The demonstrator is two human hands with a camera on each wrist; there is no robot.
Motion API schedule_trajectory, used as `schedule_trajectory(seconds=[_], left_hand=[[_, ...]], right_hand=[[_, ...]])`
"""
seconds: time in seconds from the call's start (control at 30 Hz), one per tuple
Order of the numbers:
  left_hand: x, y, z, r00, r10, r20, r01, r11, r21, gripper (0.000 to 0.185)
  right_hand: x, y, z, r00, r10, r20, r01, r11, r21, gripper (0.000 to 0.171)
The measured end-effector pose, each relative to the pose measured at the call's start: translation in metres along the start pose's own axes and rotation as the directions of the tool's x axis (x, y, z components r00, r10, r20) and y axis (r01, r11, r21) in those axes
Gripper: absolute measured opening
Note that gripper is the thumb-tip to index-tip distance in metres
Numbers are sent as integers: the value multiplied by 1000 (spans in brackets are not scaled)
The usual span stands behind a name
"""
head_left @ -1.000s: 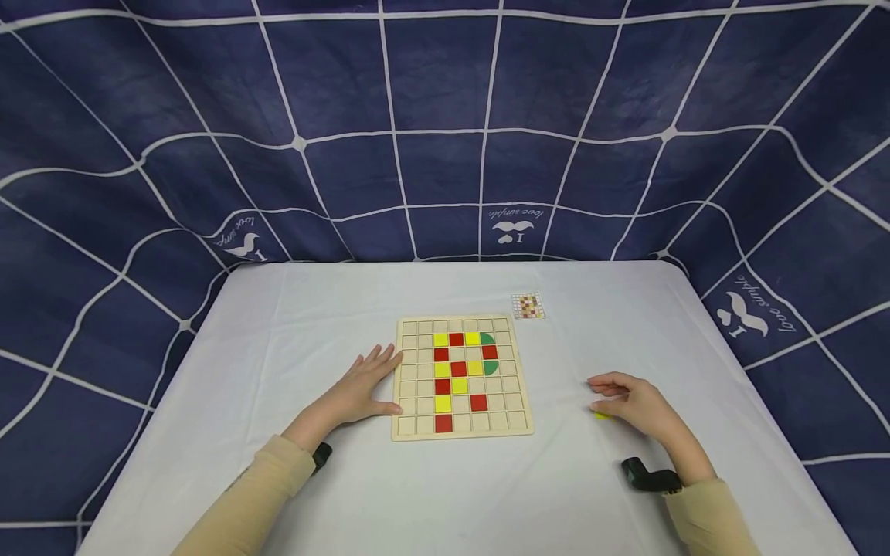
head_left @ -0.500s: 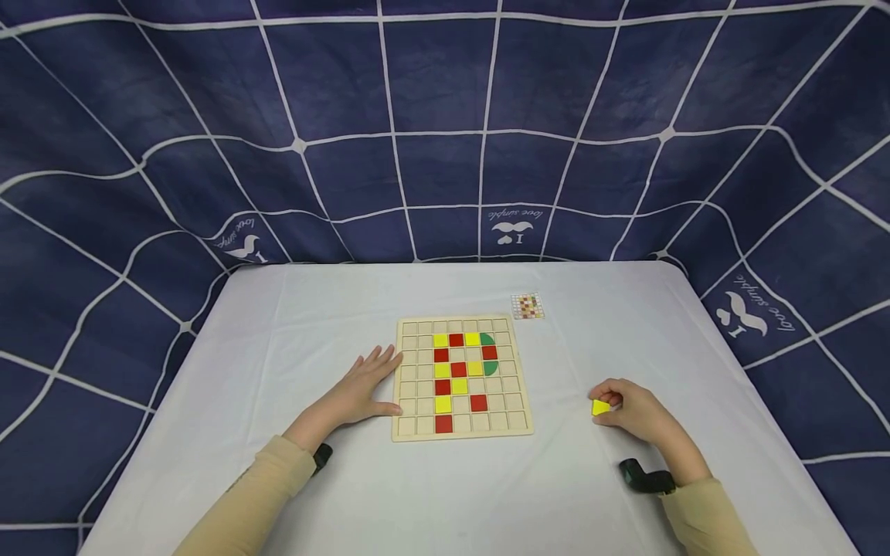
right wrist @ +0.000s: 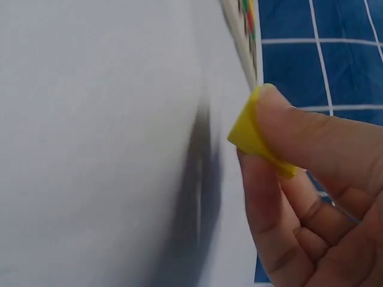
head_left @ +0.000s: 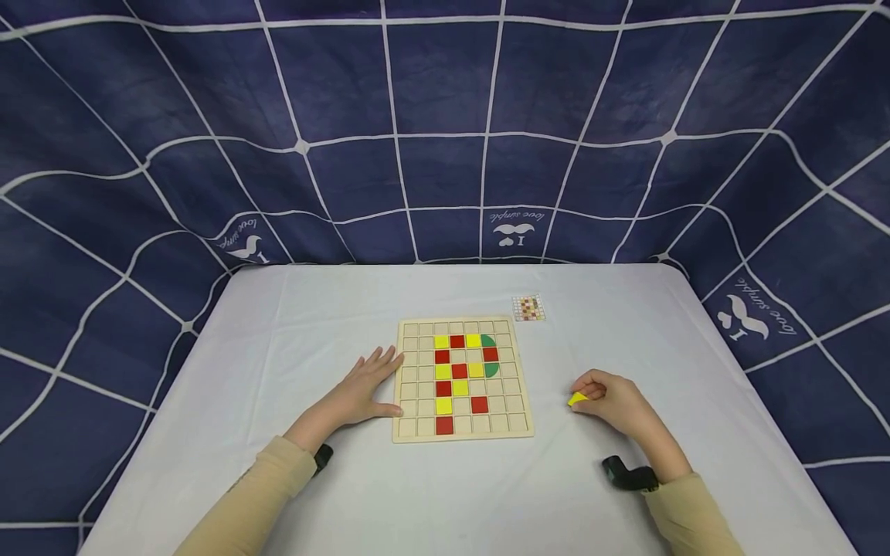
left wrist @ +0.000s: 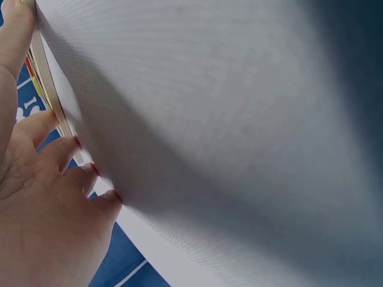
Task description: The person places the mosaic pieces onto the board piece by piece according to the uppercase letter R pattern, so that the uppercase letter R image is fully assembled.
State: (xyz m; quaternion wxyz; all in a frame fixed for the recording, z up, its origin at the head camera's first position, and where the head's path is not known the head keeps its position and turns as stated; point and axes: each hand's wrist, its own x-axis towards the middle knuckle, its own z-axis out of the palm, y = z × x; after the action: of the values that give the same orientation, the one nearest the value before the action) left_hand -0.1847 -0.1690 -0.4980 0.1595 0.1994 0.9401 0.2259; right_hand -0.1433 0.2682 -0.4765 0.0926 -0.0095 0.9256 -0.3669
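The right hand (head_left: 615, 401) is pinching a yellow tile (head_left: 577, 398) between thumb and fingertips, holding it just above the bench (head_left: 313, 324), with the wooden grid board (head_left: 406, 378) lying well off to its left. The left hand (head_left: 358, 390) is lying spread and flat on the bench, its fingertips touching the board's left edge, beside the red and yellow tiles (head_left: 443, 371) sitting in the grid.
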Motion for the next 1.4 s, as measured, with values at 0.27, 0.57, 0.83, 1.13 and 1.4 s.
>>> schedule_trajectory(seconds=[0.27, 0.57, 0.83, 1.13, 1.4], left_hand=[[0, 1, 1, 1000, 2, 0, -2, 1000, 8, 103], [-1, 4, 0, 1000, 7, -1, -7, 1000, 6, 103], [-2, 4, -1, 1000, 12, 2, -12, 1000, -2, 102], [-2, 1, -1, 1000, 12, -4, -12, 1000, -11, 102], [-2, 0, -1, 1000, 10, -9, -10, 1000, -8, 102]], right_hand=[[11, -32, 23, 999, -24, 34, 19, 990, 140, 14], [16, -53, 53, 983, -105, 149, 69, 972, 226, 14], [14, -60, 71, 958, -192, 214, 158, 973, 168, 13], [16, -66, 76, 957, -230, 178, 216, 972, 93, 13], [15, -65, 79, 946, -273, 174, 264, 962, 75, 14]])
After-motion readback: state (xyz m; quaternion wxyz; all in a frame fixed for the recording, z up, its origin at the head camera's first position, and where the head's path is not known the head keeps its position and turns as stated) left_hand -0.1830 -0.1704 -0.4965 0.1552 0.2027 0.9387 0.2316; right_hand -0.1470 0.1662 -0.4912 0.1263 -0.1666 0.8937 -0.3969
